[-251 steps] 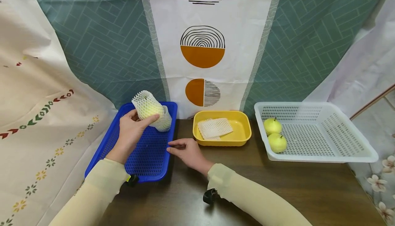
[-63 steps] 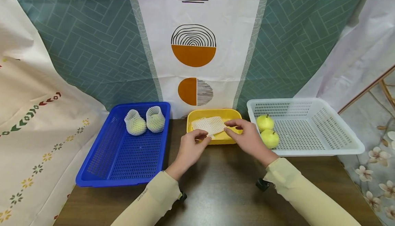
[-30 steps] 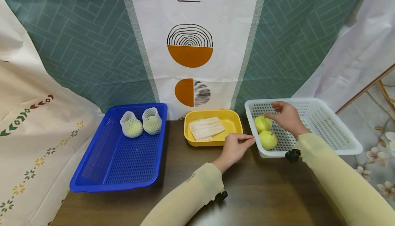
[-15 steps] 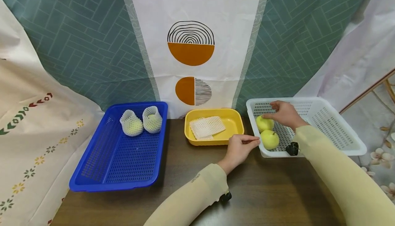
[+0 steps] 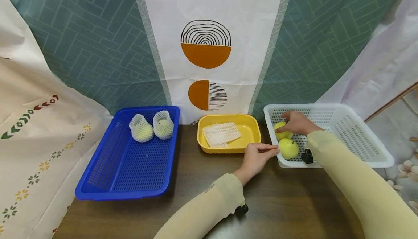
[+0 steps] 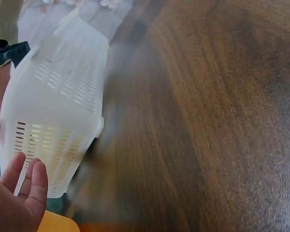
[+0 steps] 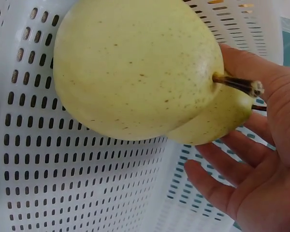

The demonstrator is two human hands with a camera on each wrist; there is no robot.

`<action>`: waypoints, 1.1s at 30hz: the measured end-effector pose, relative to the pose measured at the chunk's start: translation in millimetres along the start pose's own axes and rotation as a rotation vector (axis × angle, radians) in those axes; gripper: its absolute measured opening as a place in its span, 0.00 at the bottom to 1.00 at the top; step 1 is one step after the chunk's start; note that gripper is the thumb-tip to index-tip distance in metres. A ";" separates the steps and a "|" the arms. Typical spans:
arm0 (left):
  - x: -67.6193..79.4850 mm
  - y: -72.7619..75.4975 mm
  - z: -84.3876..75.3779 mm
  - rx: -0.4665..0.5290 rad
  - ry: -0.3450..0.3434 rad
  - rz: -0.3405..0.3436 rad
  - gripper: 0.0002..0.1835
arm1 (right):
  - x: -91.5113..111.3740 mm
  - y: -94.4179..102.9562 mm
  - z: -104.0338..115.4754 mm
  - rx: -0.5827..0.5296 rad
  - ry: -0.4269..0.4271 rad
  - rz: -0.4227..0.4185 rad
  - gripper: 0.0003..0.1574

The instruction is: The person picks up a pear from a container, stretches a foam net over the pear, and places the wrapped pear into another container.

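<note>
In the head view, the white basket (image 5: 356, 123) holds two yellow-green pears at its left end. My right hand (image 5: 298, 123) reaches in, thumb and fingers around the rear pear (image 5: 283, 134). The front pear (image 5: 289, 149) lies close beside it and looms large in the right wrist view, partly covering the held one. At the basket's left rim, my left hand (image 5: 256, 159) pinches the edge between thumb and forefinger. Its other fingers (image 6: 38, 186) show in front of the slotted wall in the left wrist view.
A yellow tray (image 5: 251, 134) with white foam fruit nets (image 5: 222, 134) stands in the middle. The blue basket (image 5: 137, 175) on the left holds two netted pears, one (image 5: 143, 132) beside the other (image 5: 163, 127). Printed cloth (image 5: 209, 7) hangs behind the dark wooden table (image 5: 202, 181).
Earlier, a netted pear went into the blue basket and both hands were at the yellow tray. Since then they moved right to the white basket; the right hand has closed around the rear pear.
</note>
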State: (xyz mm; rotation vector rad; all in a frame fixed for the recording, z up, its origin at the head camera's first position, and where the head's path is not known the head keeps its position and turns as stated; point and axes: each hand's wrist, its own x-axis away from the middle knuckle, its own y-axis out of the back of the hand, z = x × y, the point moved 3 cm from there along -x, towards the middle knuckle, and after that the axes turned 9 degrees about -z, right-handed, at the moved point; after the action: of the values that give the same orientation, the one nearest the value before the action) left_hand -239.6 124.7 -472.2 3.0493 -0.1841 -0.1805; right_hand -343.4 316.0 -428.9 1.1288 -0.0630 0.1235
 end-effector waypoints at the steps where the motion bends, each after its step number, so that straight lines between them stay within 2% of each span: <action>1: -0.2 -0.3 0.9 0.008 -0.001 -0.003 0.07 | -0.5 -1.2 0.5 0.008 0.005 0.011 0.55; 11: -0.5 -4.4 3.6 0.053 -0.020 -0.019 0.08 | -1.7 -5.9 3.5 0.099 -0.018 0.101 0.53; 18: -0.5 -6.3 4.7 0.076 -0.028 -0.002 0.11 | -2.0 -7.4 3.5 0.106 -0.049 0.132 0.56; 26: -0.2 -4.5 5.3 0.057 -0.031 0.019 0.12 | -0.9 -6.8 2.4 0.127 -0.041 0.123 0.57; 33: 0.7 -4.1 4.8 0.058 -0.037 0.026 0.14 | -0.2 -4.4 1.3 0.138 0.014 0.079 0.51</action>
State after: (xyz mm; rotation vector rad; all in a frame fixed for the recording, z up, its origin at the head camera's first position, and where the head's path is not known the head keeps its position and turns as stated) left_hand -239.1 128.4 -477.4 3.1014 -0.2360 -0.2343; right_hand -343.1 312.9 -432.4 1.2636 -0.0880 0.2087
